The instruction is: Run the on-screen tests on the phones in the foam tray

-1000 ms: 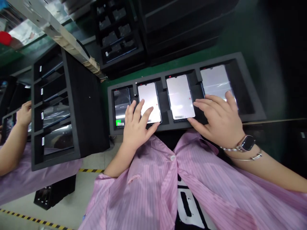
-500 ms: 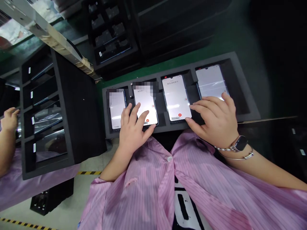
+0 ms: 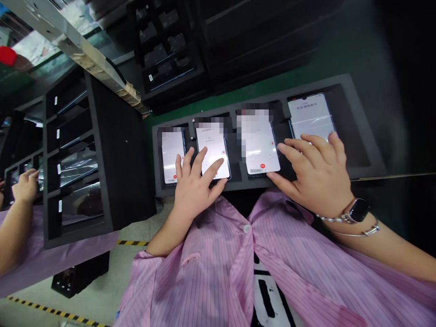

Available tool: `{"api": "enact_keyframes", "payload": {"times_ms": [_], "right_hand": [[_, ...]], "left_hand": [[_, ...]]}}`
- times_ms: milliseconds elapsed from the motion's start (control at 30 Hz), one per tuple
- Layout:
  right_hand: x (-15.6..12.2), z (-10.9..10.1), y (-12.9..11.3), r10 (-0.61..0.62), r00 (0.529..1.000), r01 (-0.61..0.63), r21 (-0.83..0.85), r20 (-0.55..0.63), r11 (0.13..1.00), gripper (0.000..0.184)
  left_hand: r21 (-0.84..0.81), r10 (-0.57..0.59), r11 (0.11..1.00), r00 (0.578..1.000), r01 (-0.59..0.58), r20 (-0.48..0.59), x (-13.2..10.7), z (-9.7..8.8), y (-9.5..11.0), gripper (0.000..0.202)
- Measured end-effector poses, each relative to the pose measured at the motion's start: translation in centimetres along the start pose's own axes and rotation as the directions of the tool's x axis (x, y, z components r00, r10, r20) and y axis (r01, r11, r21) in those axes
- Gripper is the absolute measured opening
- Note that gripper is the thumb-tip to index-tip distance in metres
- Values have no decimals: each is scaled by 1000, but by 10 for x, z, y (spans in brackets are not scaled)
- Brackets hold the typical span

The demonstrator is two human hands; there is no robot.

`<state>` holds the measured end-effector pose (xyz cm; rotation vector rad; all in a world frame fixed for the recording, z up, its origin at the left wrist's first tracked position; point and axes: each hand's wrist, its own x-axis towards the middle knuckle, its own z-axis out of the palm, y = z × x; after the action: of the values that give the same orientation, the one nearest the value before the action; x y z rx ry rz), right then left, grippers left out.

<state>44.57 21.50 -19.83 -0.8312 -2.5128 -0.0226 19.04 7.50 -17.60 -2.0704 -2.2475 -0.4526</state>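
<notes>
Several lit smartphones lie face up in the slots of a dark foam tray [image 3: 361, 131] in front of me. My left hand [image 3: 195, 188], fingers spread, is over the lower ends of the leftmost phone [image 3: 172, 154] and the second phone [image 3: 214, 141], which shows a loading ring. The third phone [image 3: 260, 145] has a red call button low on its screen. My right hand [image 3: 316, 175], wearing a watch and bracelets, spreads its fingers between that phone and the rightmost phone [image 3: 309, 113], covering the latter's lower part. Fingertip contact with the glass is hard to tell.
To the left a stack of black foam trays [image 3: 119, 154] holds more phones. Behind it, another person's hand [image 3: 25, 186] reaches among trays. A taped metal post [image 3: 91, 59] slants across the upper left. Further phone trays [image 3: 170, 50] stand at the back.
The leftmost phone now shows a red button, the second a loading ring, and the rightmost some text. My hands stay spread over the phones; the view has shifted slightly.
</notes>
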Motion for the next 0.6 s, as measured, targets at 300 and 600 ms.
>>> {"api": "enact_keyframes", "payload": {"times_ms": [300, 600], "right_hand": [[-14, -26, 38, 136, 984, -137, 2, -111, 991, 57], [-52, -19, 73, 167, 986, -167, -61, -12, 984, 69]], "left_hand": [[-170, -61, 985, 975, 24, -214, -16, -29, -36, 59], [-32, -142, 990, 972, 139, -185, -46, -22, -68, 55]]}}
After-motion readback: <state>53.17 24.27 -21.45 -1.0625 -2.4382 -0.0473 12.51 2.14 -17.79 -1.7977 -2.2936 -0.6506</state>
